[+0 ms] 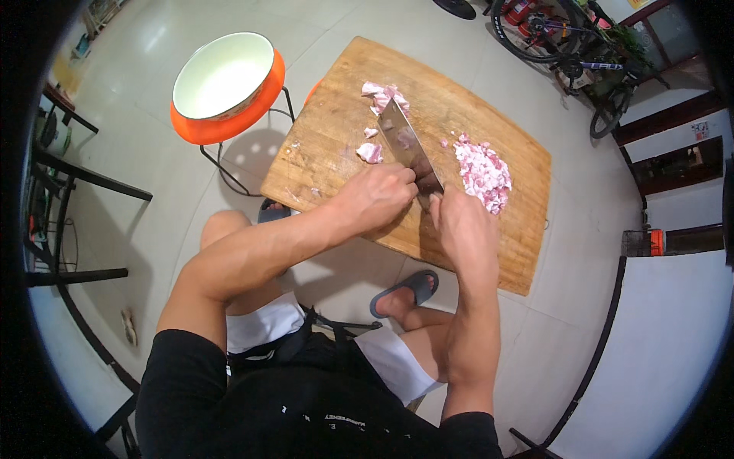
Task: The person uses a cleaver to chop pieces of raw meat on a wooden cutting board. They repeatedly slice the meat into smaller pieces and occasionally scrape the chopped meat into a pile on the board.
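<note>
A wooden cutting board (321, 145) lies in front of me. My right hand (463, 222) is closed around the handle of a cleaver (410, 144), whose blade slants away to the far left across the board. My left hand (376, 196) has its fingers curled together right beside the blade's near part; what they hold, if anything, is hidden. To the right of the blade sits a heap of chopped pink-and-white meat (483, 173). A larger piece of meat (376, 93) touches or lies close to the blade's far end. Left of the blade rests a smaller meat chunk (370, 153).
A white enamel basin (223, 75) stands on an orange round stool (183, 130) left of the board. Black-framed furniture (92, 177) is at the far left. A bicycle (566, 46) stands at the far right. My slippered feet (409, 292) are below the board's near edge.
</note>
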